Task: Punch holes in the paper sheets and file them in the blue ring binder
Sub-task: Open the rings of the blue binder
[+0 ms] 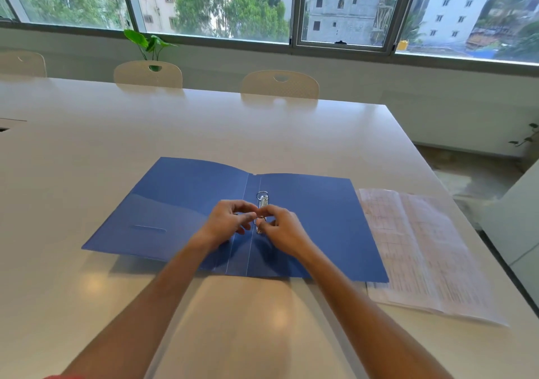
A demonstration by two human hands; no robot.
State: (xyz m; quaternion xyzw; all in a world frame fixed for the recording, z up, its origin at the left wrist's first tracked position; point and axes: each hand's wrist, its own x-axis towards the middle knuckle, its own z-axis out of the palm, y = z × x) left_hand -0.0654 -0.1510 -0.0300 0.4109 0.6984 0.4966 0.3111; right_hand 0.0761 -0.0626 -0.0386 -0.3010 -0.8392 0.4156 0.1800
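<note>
The blue ring binder (180,203) lies open and flat on the white table (262,131). Its metal ring mechanism (262,199) runs along the right side of the spine. My left hand (229,221) and my right hand (281,228) meet over the nearer ring, and both pinch it with their fingertips. The farther ring stands closed and free of paper. A stack of printed paper sheets (420,250) lies on the table just right of the binder, untouched by either hand. No hole punch is in view.
Two cream chairs (280,85) (148,74) stand at the table's far edge below a wide window. A green plant (147,43) rises behind the left chair. The table's right edge drops to the floor near the paper stack.
</note>
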